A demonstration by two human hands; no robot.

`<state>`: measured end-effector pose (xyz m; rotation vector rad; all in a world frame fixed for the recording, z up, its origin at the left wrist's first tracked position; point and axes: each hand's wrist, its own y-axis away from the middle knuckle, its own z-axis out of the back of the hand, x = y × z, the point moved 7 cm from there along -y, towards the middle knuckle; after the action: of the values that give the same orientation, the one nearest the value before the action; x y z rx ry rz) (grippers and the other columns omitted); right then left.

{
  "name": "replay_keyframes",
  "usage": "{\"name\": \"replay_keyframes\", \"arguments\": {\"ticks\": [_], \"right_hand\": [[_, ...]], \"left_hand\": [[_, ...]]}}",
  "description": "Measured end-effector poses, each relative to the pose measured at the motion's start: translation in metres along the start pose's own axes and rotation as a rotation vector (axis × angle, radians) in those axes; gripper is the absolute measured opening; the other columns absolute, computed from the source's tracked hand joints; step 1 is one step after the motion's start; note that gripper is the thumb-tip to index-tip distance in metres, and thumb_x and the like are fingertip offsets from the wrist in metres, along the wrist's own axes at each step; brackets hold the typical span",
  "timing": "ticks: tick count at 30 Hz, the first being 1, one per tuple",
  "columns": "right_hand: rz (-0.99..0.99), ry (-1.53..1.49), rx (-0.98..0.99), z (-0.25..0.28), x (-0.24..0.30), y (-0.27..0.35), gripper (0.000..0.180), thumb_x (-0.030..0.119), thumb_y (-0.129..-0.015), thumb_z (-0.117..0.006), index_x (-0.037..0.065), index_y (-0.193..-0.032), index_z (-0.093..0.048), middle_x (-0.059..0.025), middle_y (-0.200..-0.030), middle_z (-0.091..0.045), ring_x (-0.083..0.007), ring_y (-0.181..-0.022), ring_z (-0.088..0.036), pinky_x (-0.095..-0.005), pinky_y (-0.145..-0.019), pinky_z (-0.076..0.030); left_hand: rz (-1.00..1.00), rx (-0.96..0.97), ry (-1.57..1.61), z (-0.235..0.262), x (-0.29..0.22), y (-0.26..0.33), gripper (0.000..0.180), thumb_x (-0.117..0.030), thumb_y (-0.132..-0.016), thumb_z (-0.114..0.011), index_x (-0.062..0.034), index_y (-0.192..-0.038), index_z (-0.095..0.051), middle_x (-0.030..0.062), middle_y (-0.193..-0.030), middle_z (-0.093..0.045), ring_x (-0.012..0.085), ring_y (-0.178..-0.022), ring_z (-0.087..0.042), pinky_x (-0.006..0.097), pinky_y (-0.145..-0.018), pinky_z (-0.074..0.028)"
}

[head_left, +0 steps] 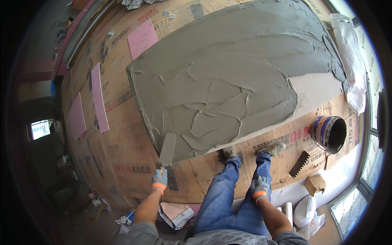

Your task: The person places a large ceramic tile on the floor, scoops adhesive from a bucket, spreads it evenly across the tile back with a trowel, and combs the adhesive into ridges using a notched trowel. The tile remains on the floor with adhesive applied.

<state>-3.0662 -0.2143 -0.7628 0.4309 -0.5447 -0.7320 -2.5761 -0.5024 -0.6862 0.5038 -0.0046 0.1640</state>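
Observation:
A large panel [317, 92] with a dimpled pale surface lies before me, mostly covered in wet grey mortar [228, 77]. My left hand [160, 178], in a grey glove with an orange cuff, is closed round the handle of a trowel [168, 150]. The trowel's flat blade lies over the mortar at the panel's near left corner. My right hand [260, 186], gloved the same way, rests on my bent right leg, fingers laid over the knee and holding nothing. Ridges and swirls mark the mortar near the trowel; farther away it looks smoother.
A bucket [337, 135] stands at the right, with a notched spreader [300, 164] and a small cardboard box [315, 185] nearby. Pink boards [99, 98] lie on the cardboard floor covering [122, 151] at the left. Clear plastic sheeting [351, 61] runs along the panel's right end.

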Motion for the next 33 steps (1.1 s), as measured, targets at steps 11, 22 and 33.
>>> {"name": "replay_keyframes", "arguments": {"ticks": [11,22,33], "right_hand": [[0.235,-0.427,0.586,-0.048,0.286,0.01,0.049,0.048,-0.092,-0.057,0.0,-0.094,-0.063,-0.0294,-0.092,-0.067,-0.0473,-0.094,-0.064,-0.0507,-0.083,-0.049],[0.168,-0.246,0.26,-0.103,0.216,-0.05,0.029,0.036,-0.089,-0.062,0.009,-0.098,-0.06,-0.0207,-0.089,-0.068,-0.0421,-0.087,-0.065,-0.0504,-0.073,-0.051],[-0.462,-0.5,-0.218,-0.043,0.011,-0.048,0.037,0.035,-0.09,-0.059,-0.001,-0.099,-0.065,-0.0235,-0.083,-0.069,-0.0412,-0.079,-0.067,-0.0483,-0.073,-0.051]], "left_hand": [[0.198,0.113,1.35,-0.113,-0.138,0.139,0.026,-0.028,-0.095,-0.062,-0.0024,-0.1,-0.055,0.0195,-0.091,-0.065,0.0353,-0.09,-0.065,0.042,-0.077,-0.051],[-0.269,0.278,0.538,-0.12,-0.157,0.181,0.029,-0.031,-0.093,-0.06,-0.0038,-0.101,-0.067,0.0209,-0.1,-0.069,0.0404,-0.095,-0.065,0.048,-0.082,-0.051],[-0.254,0.453,0.369,-0.117,-0.139,0.165,0.032,-0.035,-0.091,-0.061,-0.0061,-0.103,-0.07,0.0207,-0.105,-0.069,0.039,-0.098,-0.066,0.046,-0.087,-0.052]]}}
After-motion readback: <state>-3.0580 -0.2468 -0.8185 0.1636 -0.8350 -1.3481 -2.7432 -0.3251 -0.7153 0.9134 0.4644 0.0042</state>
